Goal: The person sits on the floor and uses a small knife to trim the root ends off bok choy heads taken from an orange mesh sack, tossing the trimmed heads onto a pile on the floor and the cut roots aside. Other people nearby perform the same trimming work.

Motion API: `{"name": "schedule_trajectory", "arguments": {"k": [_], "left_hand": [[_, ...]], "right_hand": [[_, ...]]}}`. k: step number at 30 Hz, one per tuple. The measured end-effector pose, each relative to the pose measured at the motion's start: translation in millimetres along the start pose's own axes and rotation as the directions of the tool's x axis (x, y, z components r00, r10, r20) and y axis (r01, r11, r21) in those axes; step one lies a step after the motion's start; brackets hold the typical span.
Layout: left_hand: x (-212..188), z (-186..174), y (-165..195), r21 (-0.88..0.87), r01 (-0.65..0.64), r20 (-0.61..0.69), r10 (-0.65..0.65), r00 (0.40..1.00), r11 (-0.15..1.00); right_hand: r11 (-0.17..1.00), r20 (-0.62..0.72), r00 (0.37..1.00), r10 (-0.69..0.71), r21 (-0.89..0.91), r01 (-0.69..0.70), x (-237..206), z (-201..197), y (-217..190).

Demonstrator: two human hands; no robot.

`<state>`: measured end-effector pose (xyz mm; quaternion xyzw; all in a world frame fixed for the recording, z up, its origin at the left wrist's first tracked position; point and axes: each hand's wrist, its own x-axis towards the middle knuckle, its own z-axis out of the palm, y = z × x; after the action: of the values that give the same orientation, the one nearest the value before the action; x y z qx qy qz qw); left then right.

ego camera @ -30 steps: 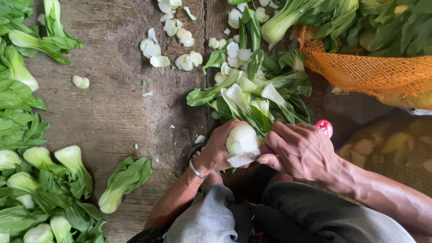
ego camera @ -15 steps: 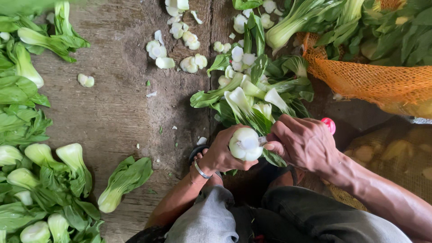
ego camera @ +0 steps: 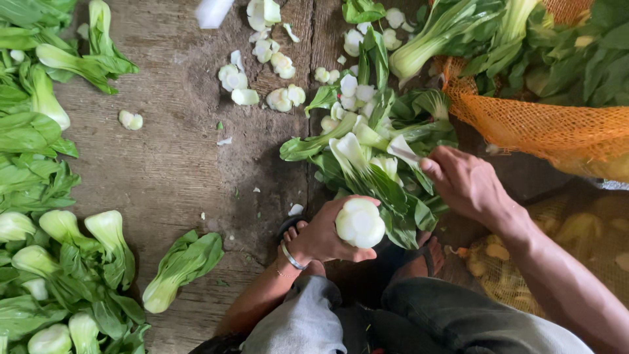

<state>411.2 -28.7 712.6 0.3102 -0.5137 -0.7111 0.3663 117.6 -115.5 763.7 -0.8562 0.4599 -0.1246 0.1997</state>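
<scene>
gripped in the left hand (ego camera: 321, 239), a bok choy (ego camera: 360, 223) is held cut end up above the wooden floor (ego camera: 177, 164); a loose leaf (ego camera: 401, 149) is pinched by the right hand (ego camera: 466, 183) just beside it.

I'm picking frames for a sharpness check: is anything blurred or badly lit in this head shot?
Head view: soft, even daylight, no glare; the bok choy in the left hand is sharp; a white scrap at the top edge is motion-blurred; dim shadow under the orange net bag.
</scene>
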Motion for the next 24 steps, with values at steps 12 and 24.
{"name": "schedule_trajectory", "arguments": {"k": [12, 24], "left_hand": [[8, 16, -28, -0.649, 0.18, 0.328, 0.058, 0.943, 0.739], [9, -1, -21, -0.025, -0.045, -0.071, 0.043, 0.997, 0.999]], "right_hand": [[0.253, 0.746, 0.662, 0.072, 0.629, -0.735, -24, 26, -31], [0.504, 0.608, 0.54, 0.583, 0.25, -0.827, 3, 1, -76]]}}
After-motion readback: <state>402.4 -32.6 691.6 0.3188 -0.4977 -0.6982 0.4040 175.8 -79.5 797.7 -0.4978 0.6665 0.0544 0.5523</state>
